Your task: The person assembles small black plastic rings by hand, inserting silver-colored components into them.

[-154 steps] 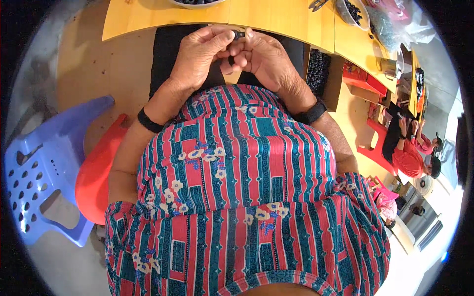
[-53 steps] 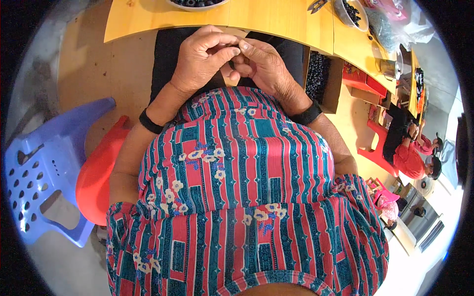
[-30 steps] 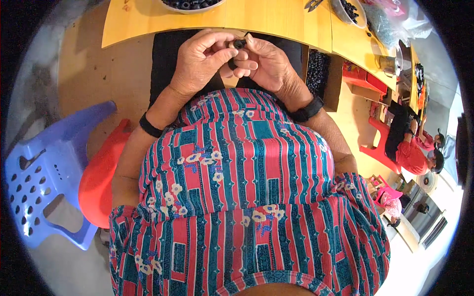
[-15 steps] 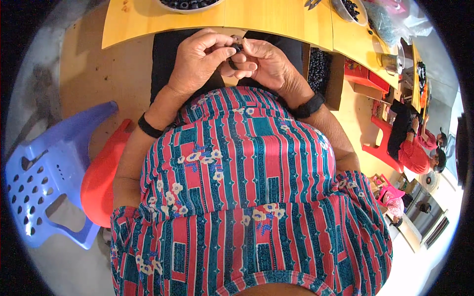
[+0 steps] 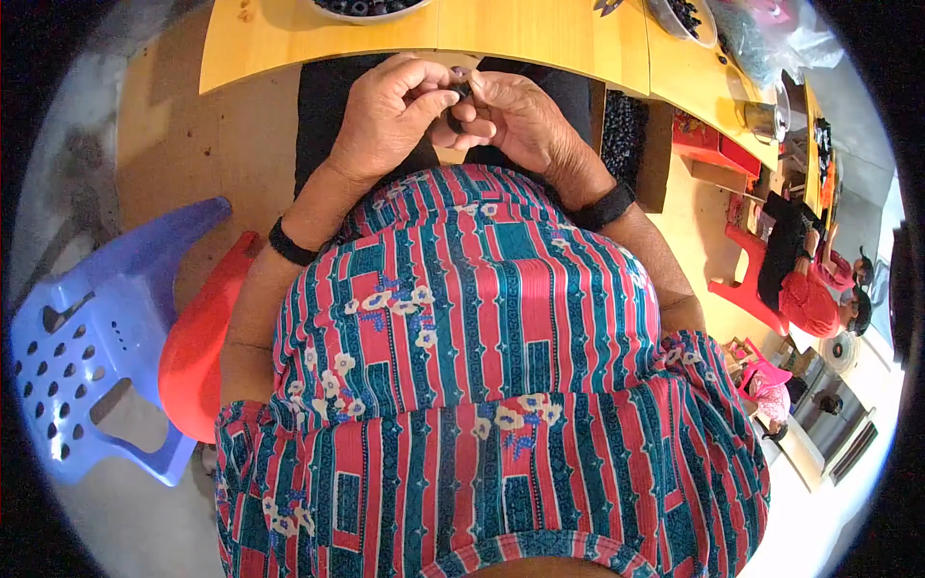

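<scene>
Over my lap, just before the table edge, both hands meet on a small black ring-shaped part (image 5: pixel 462 91). My left hand (image 5: pixel 390 114) pinches it between thumb and forefinger, the other fingers curled behind. From the other side, my right hand (image 5: pixel 520 114) grips it with thumb and fingertips. A second dark bit (image 5: pixel 454 122) shows lower down, by the curled fingers of my right hand; whether it belongs to the same part I cannot tell. Fingers hide much of what is held. Past the hands, a white bowl (image 5: pixel 371 16) of black ring-shaped parts stands on the table.
The yellow table (image 5: pixel 540 43) runs across the top. A clear tub (image 5: pixel 708 37) of small black parts, a pair of snips (image 5: pixel 608 7) and a metal cup (image 5: pixel 766 120) stand on it. Below sits a box of black parts (image 5: pixel 624 135). Blue (image 5: pixel 96 337) and red stools (image 5: pixel 207 356) are left; people sit far right.
Both hands stay in nearly the same place. The fingers have shifted slightly around the small black part, which is still held between them.
</scene>
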Available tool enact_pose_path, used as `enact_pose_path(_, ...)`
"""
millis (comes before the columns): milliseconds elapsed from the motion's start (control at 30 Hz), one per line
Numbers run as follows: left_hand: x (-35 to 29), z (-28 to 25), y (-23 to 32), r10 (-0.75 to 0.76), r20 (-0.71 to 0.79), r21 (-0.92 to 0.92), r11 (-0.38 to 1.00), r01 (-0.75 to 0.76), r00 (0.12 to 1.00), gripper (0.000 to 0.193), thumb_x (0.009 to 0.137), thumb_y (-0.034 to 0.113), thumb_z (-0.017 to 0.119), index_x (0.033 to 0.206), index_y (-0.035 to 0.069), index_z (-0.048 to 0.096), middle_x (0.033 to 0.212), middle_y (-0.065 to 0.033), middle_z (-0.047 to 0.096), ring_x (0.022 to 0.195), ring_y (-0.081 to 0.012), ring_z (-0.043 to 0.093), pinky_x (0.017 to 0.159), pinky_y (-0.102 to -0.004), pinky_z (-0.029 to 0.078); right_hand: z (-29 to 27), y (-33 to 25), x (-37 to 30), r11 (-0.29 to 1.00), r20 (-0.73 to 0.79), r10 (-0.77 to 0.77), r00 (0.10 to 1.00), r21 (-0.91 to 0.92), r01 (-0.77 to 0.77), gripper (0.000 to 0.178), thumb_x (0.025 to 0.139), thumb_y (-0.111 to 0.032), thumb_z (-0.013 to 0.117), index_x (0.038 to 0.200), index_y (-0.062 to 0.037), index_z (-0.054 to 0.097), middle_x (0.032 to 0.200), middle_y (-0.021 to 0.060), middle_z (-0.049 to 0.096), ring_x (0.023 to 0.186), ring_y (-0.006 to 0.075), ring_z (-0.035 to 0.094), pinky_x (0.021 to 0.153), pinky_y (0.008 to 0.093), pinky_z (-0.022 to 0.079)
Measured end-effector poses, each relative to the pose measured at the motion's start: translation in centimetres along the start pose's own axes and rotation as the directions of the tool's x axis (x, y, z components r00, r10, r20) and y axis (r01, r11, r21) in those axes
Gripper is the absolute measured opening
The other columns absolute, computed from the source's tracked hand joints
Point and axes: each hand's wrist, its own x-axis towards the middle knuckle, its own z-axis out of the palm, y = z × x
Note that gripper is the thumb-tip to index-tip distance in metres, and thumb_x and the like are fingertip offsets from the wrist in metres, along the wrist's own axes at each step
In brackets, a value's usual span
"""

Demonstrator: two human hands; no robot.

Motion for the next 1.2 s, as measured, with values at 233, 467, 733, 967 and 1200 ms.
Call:
enact_pose_path(233,0.2,0.2,-0.5,0.051,0.002,0.094,0.994,-0.051,0.999,0.013,0.078,0.000,0.063,0.090,0.000,0.060,0.075,-0.0045,0.052,0.069,-0.0125,0.053,0.062,-0.0236,0.045,-0.2,0.1,0.1,1.000,-0.017,0.006,1.000,0.009,-0.006,0.041,0.090,-0.037,0.053,0.085,0.0030,0.054,0.068,0.0073,0.052,0.059,0.0162,0.056,0.066,0.0327,0.056)
enact_pose_path(467,0.3,0.2,-0.4,0.055,0.022,0.142,0.988,-0.058,0.998,0.014,0.078,0.001,0.063,0.091,0.001,0.060,0.075,-0.0045,0.053,0.070,-0.0124,0.054,0.063,-0.0238,0.046,0.0,0.0,0.2,0.997,0.007,0.010,1.000,0.079,-0.010,0.034,0.091,-0.032,0.052,0.089,0.0024,0.052,0.073,0.0053,0.050,0.057,0.0123,0.049,0.065,0.0347,0.056)
enact_pose_path(733,0.0,0.3,-0.8,0.002,-0.013,0.048,0.999,-0.002,1.000,0.011,0.080,0.003,0.062,0.090,0.000,0.061,0.075,-0.0039,0.053,0.070,-0.0115,0.054,0.064,-0.0241,0.046,0.7,0.4,0.1,0.994,-0.088,-0.002,0.996,0.107,0.012,0.032,0.092,-0.030,0.050,0.093,0.0018,0.051,0.072,0.0047,0.049,0.058,0.0114,0.045,0.068,0.0363,0.056)
enact_pose_path(967,-0.1,0.2,-1.0,-0.032,0.004,0.027,0.999,0.031,0.999,0.010,0.080,0.003,0.061,0.090,0.000,0.061,0.075,-0.0039,0.053,0.070,-0.0116,0.054,0.063,-0.0244,0.045,0.5,0.4,0.0,0.997,-0.053,0.029,0.998,0.078,-0.024,0.034,0.093,-0.032,0.049,0.092,0.0022,0.051,0.073,0.0054,0.049,0.059,0.0125,0.047,0.070,0.0371,0.056)
enact_pose_path(1200,-0.1,0.2,-0.8,-0.025,0.026,0.072,0.997,0.023,0.999,0.011,0.080,0.003,0.061,0.090,0.000,0.060,0.074,-0.0035,0.052,0.068,-0.0114,0.053,0.063,-0.0242,0.045,0.7,0.3,-0.1,0.998,-0.087,0.030,0.996,0.055,-0.025,0.034,0.094,-0.031,0.048,0.090,0.0026,0.052,0.073,0.0056,0.050,0.061,0.0134,0.049,0.071,0.0373,0.055)
